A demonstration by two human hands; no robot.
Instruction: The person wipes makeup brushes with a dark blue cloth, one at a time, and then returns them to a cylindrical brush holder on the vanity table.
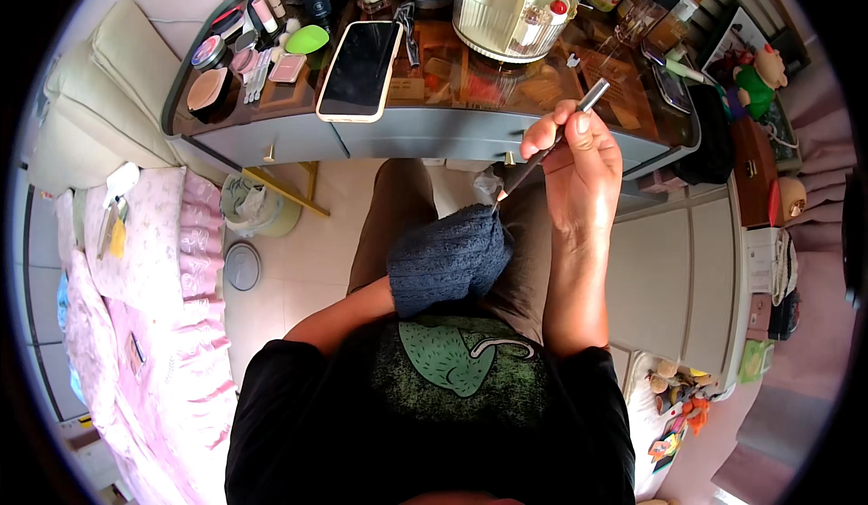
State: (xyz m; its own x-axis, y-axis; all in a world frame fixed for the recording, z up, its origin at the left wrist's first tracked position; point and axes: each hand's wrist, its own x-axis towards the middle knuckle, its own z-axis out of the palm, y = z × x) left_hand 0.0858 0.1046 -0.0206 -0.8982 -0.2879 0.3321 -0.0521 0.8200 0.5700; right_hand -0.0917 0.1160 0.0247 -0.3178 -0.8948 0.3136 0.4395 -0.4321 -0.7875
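Note:
My right hand (576,145) is raised over my lap and pinches a slim dark cosmetic pencil (536,161) with a silver end. The pencil slants down to the left. Its pale sharpened tip meets, or comes very near, the upper right edge of a dark blue ribbed knit piece (451,257). That knit covers my left hand entirely, leaving only the left forearm (349,308) bare, so how the fingers lie cannot be seen. Both lie above my brown trousers (400,196).
Ahead stands a grey dressing table (420,132) with drawers. On its glass top are a phone (359,71), a ribbed clear organizer (512,37) and a pink compact (288,68). A waste bin (261,203) and round scale-like disc (242,266) are left, beside a pink bed (149,247).

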